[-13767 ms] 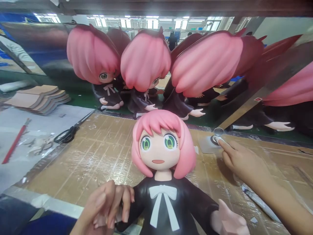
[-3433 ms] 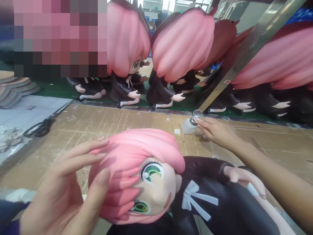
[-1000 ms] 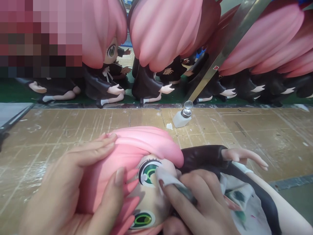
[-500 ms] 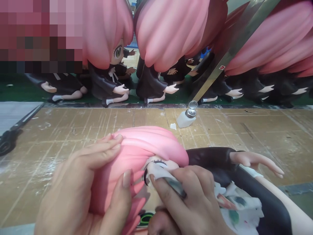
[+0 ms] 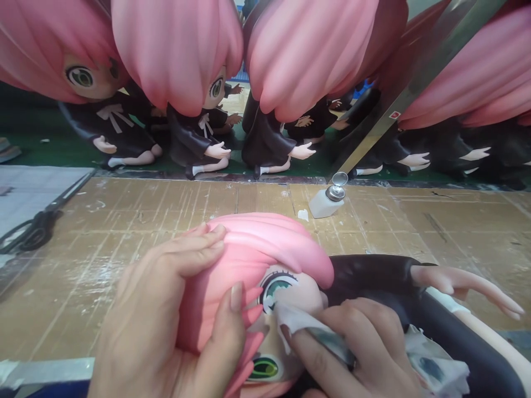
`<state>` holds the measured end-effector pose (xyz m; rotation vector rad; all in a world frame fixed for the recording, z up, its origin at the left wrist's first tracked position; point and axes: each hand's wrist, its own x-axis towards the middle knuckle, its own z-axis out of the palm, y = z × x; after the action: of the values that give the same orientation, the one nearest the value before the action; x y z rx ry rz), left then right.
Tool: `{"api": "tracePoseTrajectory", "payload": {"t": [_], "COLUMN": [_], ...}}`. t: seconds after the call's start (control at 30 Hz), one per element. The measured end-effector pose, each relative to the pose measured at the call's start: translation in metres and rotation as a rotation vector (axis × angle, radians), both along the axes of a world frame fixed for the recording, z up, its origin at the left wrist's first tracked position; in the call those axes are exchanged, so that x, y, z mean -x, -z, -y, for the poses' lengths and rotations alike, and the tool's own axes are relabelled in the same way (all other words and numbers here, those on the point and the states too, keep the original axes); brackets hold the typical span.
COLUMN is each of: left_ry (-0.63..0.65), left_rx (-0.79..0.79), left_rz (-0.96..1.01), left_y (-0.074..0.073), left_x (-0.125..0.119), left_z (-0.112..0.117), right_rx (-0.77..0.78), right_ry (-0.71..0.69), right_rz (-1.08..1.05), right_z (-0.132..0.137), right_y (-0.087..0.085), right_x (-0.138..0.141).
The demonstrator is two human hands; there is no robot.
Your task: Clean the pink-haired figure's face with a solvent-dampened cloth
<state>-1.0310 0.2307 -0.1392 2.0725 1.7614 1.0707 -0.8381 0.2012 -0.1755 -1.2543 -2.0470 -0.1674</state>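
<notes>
A large pink-haired figure (image 5: 265, 237) in a black dress lies on its back across the bench, head to the left. Around its hair my left hand (image 5: 174, 309) is wrapped, thumb near the fringe and fingers over the crown. My right hand (image 5: 352, 354) pinches a white cloth (image 5: 301, 320), whose folded tip touches the face just below the far eye (image 5: 279, 290). That eye is dark green and grey, with a whitish smear at its lower part. The near eye (image 5: 265, 368) is brighter green. Paint-stained cloth trails out from behind my right hand over the dress.
A white pump bottle (image 5: 326, 203) with its metal lid raised stands beyond the head, a white scrap beside it. Black scissors (image 5: 37, 229) lie at the left. Several kneeling pink-haired figures (image 5: 178, 55) line the back, behind a slanted metal bar (image 5: 398, 105).
The cloth has moved off the far eye toward the cheek, uncovering the eye. My left hand keeps its hold on the head. The view has shifted slightly left.
</notes>
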Motion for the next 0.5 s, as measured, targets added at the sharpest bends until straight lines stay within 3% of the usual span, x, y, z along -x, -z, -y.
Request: {"api": "tracePoseTrajectory", "payload": {"t": [0.17,0.3,0.5], "left_ry": [0.02,0.036,0.021], "left_rx": [-0.034,-0.09,-0.037], "left_rz": [-0.012,-0.005,0.024], "left_y": [0.004,0.005,0.004], "left_x": [0.003,0.005,0.002], "left_z": [-0.001,0.0,-0.001], "right_rx": [-0.009,0.041,0.009], "right_ry": [-0.007,-0.027,-0.024], "right_rz": [-0.001,0.139,0.176], "right_z": [0.0,0.004,0.005], "right_y": [-0.001,-0.001,-0.002], "right_x": [0.001,-0.007,-0.01]}}
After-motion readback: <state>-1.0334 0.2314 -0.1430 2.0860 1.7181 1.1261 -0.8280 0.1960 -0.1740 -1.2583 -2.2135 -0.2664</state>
